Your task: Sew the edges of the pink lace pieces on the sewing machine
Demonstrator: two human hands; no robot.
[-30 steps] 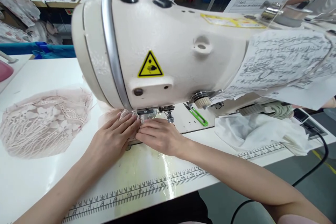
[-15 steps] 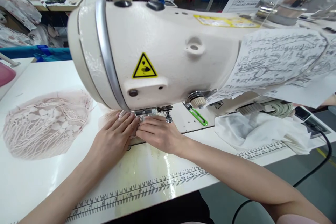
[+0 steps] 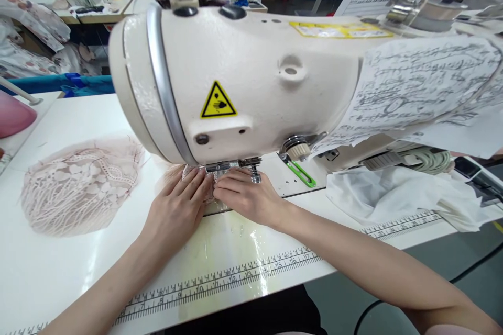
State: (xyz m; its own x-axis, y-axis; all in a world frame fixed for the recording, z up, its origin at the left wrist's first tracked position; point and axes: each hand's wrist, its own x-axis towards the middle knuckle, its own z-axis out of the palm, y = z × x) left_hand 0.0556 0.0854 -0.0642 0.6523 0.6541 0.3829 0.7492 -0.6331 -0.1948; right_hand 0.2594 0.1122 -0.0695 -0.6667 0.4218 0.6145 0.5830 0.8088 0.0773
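Both my hands rest on a small pink lace piece that lies under the presser foot of a white sewing machine. My left hand lies flat on the lace with its fingers stretched toward the foot. My right hand sits just right of it, fingers extended leftward and pressing the lace edge in front of the needle area. The fingertips of the two hands nearly touch. The machine head hides the needle itself.
A stack of pink lace pieces lies on the white table to the left. Green thread snips and crumpled white cloth lie to the right. A ruler scale runs along the table's front edge. Patterned paper hangs off the machine arm.
My hands have crept slightly toward the presser foot with the lace. The view has shifted a little to the left.
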